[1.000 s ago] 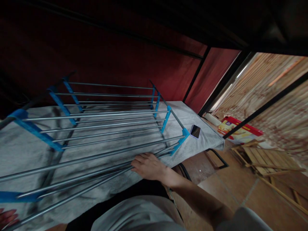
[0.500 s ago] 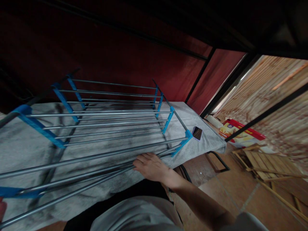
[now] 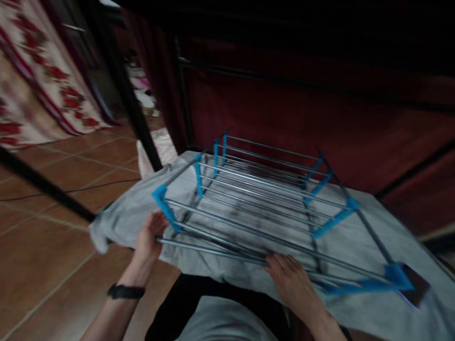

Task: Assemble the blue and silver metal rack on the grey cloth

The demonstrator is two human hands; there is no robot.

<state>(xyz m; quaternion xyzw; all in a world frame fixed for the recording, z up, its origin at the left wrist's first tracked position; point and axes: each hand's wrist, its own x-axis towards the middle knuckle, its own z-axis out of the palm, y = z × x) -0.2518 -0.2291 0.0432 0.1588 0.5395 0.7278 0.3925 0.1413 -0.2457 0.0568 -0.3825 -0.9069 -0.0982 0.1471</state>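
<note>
text: none legible; labels, brands: none legible; numbers, signs: none legible

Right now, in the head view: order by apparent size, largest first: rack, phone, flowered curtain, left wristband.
1. Rack, by overall outline
2. Flowered curtain, cut off by the picture edge
3. Phone and left wristband: unsure, not ranked; both look small, and the rack covers part of the phone.
</note>
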